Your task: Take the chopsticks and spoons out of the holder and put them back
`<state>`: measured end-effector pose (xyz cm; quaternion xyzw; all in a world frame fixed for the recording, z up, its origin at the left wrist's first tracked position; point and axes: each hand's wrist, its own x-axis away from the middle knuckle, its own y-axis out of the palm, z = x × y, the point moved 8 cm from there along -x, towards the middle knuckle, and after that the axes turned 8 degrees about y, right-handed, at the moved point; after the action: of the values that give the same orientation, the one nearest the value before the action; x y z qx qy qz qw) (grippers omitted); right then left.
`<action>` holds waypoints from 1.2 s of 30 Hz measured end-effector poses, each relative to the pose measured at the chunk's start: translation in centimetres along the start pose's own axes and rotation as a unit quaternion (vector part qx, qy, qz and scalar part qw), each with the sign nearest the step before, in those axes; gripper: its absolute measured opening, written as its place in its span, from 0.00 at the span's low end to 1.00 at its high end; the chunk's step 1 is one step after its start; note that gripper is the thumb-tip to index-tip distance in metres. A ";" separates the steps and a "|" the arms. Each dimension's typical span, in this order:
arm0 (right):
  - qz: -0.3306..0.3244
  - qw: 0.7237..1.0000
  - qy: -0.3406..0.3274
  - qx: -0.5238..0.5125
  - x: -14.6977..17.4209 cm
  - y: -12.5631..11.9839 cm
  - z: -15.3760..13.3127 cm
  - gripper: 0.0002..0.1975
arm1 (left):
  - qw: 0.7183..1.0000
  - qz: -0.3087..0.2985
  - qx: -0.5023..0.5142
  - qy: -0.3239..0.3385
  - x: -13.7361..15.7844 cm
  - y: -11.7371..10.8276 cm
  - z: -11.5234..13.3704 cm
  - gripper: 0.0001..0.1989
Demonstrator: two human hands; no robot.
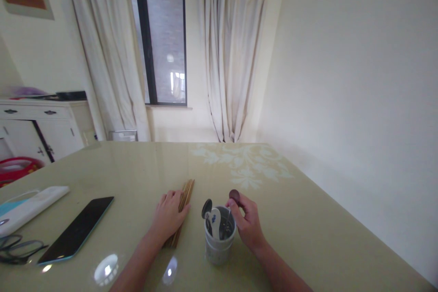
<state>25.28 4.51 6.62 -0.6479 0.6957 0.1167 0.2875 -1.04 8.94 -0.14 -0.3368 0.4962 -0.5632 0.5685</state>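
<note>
A grey-white cylindrical holder [219, 251] stands upright on the table, nearest my right hand. In it are a white ceramic spoon [215, 222] with a blue mark and a dark-headed metal spoon [206, 208]. My right hand [249, 222] is closed at the holder's right rim, pinching a spoon [234, 195] by its dark brown rounded end; its thin stem reaches down into the holder. Left of the holder, a bundle of wooden chopsticks [186, 195] lies on the table. My left hand [168, 215] is closed over the bundle, thumb across it; the palm hides part of the sticks.
On the left of the table [137, 164] lie a dark phone or tablet [77, 228], a white flat device [37, 207] and glasses [20, 248]. A white cabinet [58, 127] and a red basin [20, 169] are beyond the left edge. A wall [359, 100] borders the right side.
</note>
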 end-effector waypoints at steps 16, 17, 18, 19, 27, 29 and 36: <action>-0.011 1.000 -0.001 0.010 0.0 0.1 -0.1 0.20 | 0.963 0.073 0.218 0.144 0.6 -2.6 5.5 0.18; -0.011 1.000 0.003 0.010 0.0 0.1 0.0 0.20 | 0.952 0.096 0.256 0.139 0.9 -3.6 5.8 0.18; -0.012 1.000 0.008 0.008 -0.1 0.1 0.1 0.20 | 0.940 0.107 0.296 0.132 1.2 -4.4 6.1 0.20; -0.015 1.000 0.014 0.006 -0.1 0.1 0.2 0.21 | 0.928 0.108 0.332 0.129 1.5 -5.0 6.4 0.22; -0.092 0.992 0.074 -0.047 -0.2 1.4 1.3 0.24 | 0.879 0.050 0.427 0.205 3.0 -6.3 9.0 0.17; -0.092 0.991 0.077 -0.055 -0.2 1.4 1.5 0.24 | 0.869 0.047 0.443 0.215 3.1 -6.4 9.4 0.15; -0.095 0.991 0.082 -0.047 -0.2 1.5 1.7 0.26 | 0.824 0.142 0.517 0.183 3.2 -7.6 8.0 0.14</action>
<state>24.26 5.79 5.09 -0.7310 0.6463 0.0680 0.2082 3.77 3.33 8.65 0.1898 0.2700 -0.7017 0.6314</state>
